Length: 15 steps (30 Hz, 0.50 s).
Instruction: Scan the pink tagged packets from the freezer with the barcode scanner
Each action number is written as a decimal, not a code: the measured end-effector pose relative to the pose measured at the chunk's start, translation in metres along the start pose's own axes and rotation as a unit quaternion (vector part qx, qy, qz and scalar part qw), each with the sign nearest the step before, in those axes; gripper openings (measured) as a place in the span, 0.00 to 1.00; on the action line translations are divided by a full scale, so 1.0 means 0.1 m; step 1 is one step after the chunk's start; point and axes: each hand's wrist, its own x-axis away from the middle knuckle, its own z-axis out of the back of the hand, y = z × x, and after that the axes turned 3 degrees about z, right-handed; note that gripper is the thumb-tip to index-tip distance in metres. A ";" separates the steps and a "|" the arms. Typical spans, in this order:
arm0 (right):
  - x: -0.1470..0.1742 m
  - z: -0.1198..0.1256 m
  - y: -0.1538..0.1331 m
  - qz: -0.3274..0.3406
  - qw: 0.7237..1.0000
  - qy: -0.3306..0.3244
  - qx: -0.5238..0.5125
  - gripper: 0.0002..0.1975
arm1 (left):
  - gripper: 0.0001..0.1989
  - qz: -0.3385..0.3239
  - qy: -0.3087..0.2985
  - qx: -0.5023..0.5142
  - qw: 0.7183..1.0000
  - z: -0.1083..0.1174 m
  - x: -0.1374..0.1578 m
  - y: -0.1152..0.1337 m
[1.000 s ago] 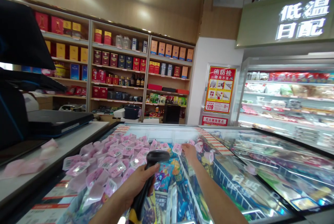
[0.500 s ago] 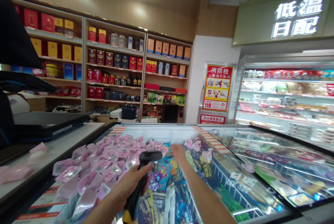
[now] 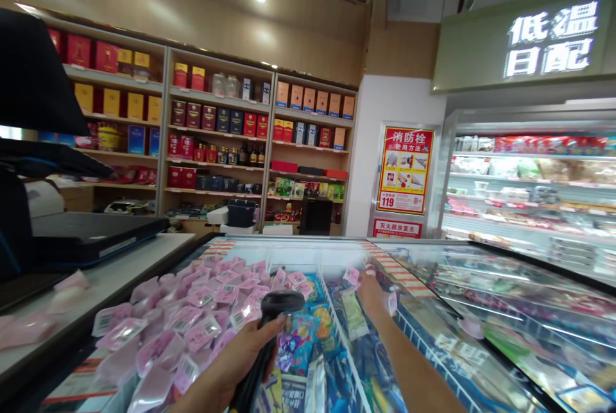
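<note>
My left hand (image 3: pixel 250 352) is wrapped round the handle of a black handheld barcode scanner (image 3: pixel 282 302), its head upright above the freezer. Farther right and forward, my right hand (image 3: pixel 371 291) is down among a few pink packages on the freezer's glass side. Its fingers look bunched together, with a bit of pink at their tips; blur hides what they hold. One pink package (image 3: pixel 351 276) lies just left of these fingers and another pink package (image 3: pixel 393 301) just right. Many pink barcoded packages (image 3: pixel 192 317) are heaped at the left.
Blue bagged frozen goods (image 3: pixel 308 336) fill the middle, beside a white wire divider (image 3: pixel 344 342). At left, a counter (image 3: pixel 144 265) carries a black checkout machine (image 3: pixel 96 233). A second glass-topped freezer (image 3: pixel 529 297) stands right. Boxed goods line the back shelves (image 3: pixel 216 131).
My right hand has moved right, from over the blue bags across the divider to the pink packages there. My left hand still holds the scanner. The view has tilted up slightly.
</note>
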 end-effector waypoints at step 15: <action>0.48 0.02 -0.67 0.174 0.938 0.088 -0.288 0.05 | 0.16 -0.027 -0.013 0.029 0.999 -0.07 0.24 0.11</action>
